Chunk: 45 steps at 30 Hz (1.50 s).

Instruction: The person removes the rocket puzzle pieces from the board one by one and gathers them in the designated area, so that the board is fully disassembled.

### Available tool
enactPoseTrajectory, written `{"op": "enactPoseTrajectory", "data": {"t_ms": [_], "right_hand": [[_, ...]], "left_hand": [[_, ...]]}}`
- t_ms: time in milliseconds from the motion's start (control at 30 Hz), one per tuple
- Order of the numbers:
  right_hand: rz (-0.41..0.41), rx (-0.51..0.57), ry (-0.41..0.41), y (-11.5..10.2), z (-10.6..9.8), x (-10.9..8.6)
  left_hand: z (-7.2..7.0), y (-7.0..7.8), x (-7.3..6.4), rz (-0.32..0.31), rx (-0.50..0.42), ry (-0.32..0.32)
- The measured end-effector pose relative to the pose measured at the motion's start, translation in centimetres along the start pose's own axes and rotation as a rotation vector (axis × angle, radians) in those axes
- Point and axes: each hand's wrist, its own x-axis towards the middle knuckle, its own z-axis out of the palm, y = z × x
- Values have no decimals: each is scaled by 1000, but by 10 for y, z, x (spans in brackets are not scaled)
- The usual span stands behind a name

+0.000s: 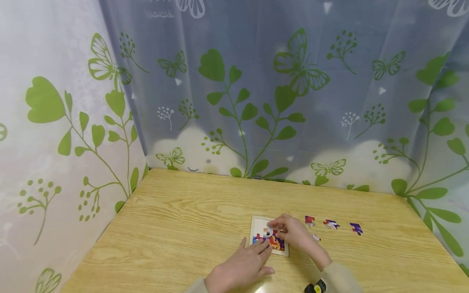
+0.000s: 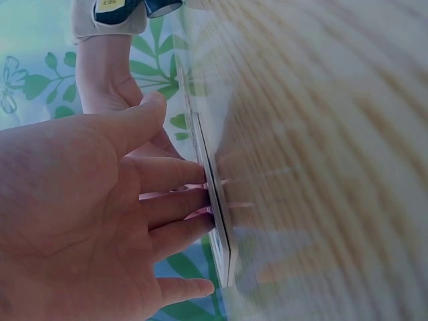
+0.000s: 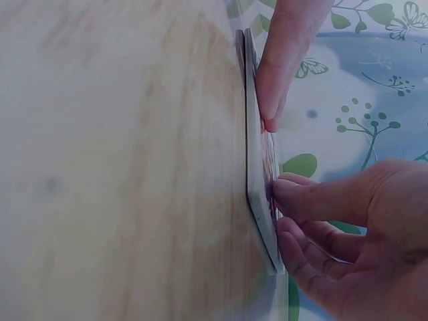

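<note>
A small square jigsaw tray [image 1: 280, 253] with a pale rim lies on the table, its lower part filled with colourful pieces. My left hand [image 1: 243, 262] rests its straight fingertips on the near left part of the picture; the left wrist view shows those fingers [image 2: 177, 207] reaching the tray's face. From the right, my right hand [image 1: 293, 232] bends over the tray and pinches a white puzzle piece [image 1: 268, 232] with an eye on it between thumb and index finger. In the right wrist view its curled fingertips are right at the tray [image 3: 253, 154].
Loose puzzle pieces lie right of the tray: a red one [image 1: 310, 220], a white and purple one [image 1: 332, 224], a purple one [image 1: 356, 228] and a small one [image 1: 316, 237] by the right wrist. A leaf-patterned curtain [image 1: 234, 122] hangs behind the wooden table [image 1: 165, 236].
</note>
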Motion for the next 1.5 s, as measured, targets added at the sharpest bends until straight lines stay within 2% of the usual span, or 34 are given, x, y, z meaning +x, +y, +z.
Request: {"op": "enactPoseTrajectory", "data": {"t_ms": [333, 667, 967, 1367, 1500], "right_hand": [[-13, -24, 5, -1, 1, 1], [4, 46, 10, -2, -1, 1], [-21, 100, 27, 0, 2, 6], [56, 127, 68, -1, 4, 6], [80, 140, 111, -2, 3, 7]], "left_hand": [[-1, 1, -1, -6, -6, -3], [0, 1, 0, -5, 12, -3], [1, 0, 1, 1, 15, -5], [1, 0, 1, -5, 8, -8], [1, 0, 0, -4, 16, 0]]}}
